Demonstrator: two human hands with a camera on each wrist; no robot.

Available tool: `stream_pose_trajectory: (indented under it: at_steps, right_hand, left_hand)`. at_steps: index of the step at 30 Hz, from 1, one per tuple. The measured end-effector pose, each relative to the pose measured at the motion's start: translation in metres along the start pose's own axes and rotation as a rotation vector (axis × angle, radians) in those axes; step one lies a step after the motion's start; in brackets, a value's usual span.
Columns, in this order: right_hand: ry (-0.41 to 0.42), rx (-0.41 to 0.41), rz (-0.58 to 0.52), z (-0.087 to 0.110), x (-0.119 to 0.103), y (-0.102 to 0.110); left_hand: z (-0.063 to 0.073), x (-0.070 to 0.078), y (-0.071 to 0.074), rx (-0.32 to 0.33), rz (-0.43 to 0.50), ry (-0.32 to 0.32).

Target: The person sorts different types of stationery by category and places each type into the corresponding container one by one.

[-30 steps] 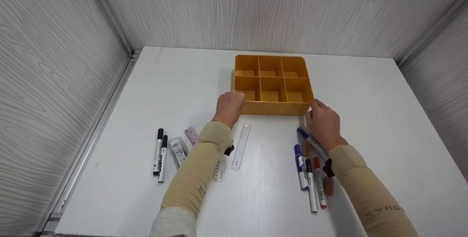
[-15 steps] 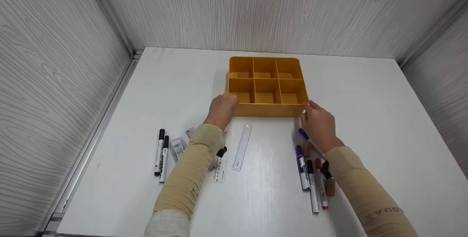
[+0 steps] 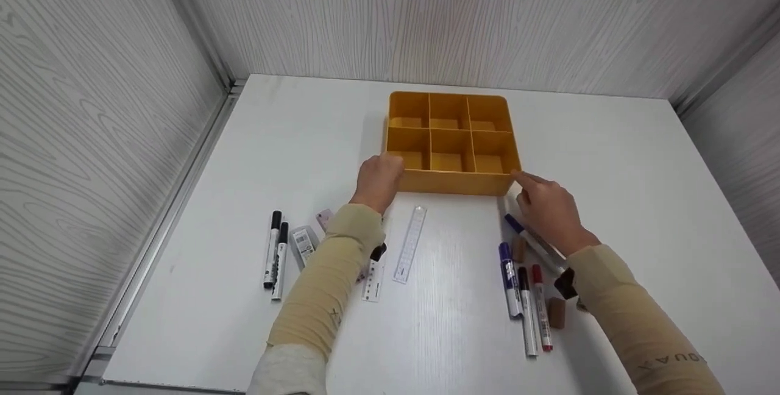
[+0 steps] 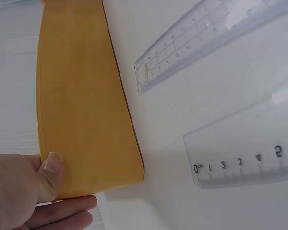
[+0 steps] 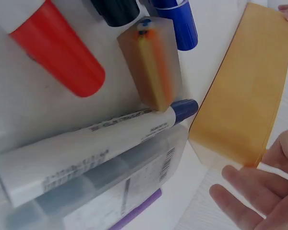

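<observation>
A mustard-yellow box (image 3: 452, 183) with several square compartments stands near the back of the white table. At its front left corner my left hand (image 3: 379, 181) grips the wall. The left wrist view shows that thumb (image 4: 52, 167) on the front face, with fingers around the side. My right hand (image 3: 551, 212) is at the front right corner, one finger reaching to the rim. In the right wrist view its fingers (image 5: 237, 206) are fairly straight and spread, only lightly touching the box. A clear ruler (image 3: 410, 244) lies in front of the box.
Two black-capped markers (image 3: 275, 255) lie at left, beside a grey-white packet (image 3: 303, 242). A second ruler (image 3: 373, 282) is partly under my left forearm. Right of centre lie a blue marker (image 3: 510, 279), a red marker (image 3: 542, 306) and brown blocks (image 3: 556, 313).
The box has slid slightly left over the table, with both hands at its front corners. My right hand's fingers have loosened at the corner. The head view has shifted a little.
</observation>
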State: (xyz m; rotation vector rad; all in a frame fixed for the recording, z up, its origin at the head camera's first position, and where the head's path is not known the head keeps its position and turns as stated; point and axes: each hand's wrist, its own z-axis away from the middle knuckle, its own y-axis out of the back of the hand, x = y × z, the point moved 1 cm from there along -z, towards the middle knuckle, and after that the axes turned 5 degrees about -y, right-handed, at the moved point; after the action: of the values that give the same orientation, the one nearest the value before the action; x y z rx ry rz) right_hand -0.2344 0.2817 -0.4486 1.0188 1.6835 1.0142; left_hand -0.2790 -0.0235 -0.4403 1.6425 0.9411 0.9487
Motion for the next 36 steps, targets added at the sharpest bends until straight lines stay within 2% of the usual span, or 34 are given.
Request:
stream_pose_trajectory:
  at_steps: [7, 12, 16, 21, 26, 31, 34, 36]
  right_hand:
    - [-0.034, -0.016, -0.054, 0.024, 0.031, 0.017]
    - [0.005, -0.019, -0.053, 0.044, 0.053, 0.029]
    - [-0.005, -0.09, -0.032, 0.063, 0.064, 0.031]
    - [-0.081, -0.17, -0.001, 0.083, 0.079, 0.035]
    - [-0.113, -0.167, 0.019, 0.095, 0.092, 0.032]
    - [-0.095, -0.152, 0.041, 0.102, 0.098, 0.032]
    - [-0.113, -0.187, 0.051, 0.103, 0.101, 0.034]
    - [-0.15, -0.242, 0.051, 0.103, 0.102, 0.035]
  left_hand:
    - [-0.004, 0.008, 0.0, 0.007, 0.008, -0.029]
    - [-0.009, 0.013, 0.002, -0.014, -0.015, -0.034]
    - [-0.014, 0.019, 0.004, -0.025, -0.028, -0.063]
    - [-0.02, 0.028, 0.004, -0.032, -0.022, -0.082]
    - [-0.02, 0.033, 0.004, -0.048, -0.03, -0.075]
    - [-0.018, 0.034, 0.005, -0.014, 0.006, -0.084]
    - [-0.017, 0.034, 0.005, 0.003, 0.034, -0.085]
    - [-0.017, 0.034, 0.005, 0.009, 0.04, -0.087]
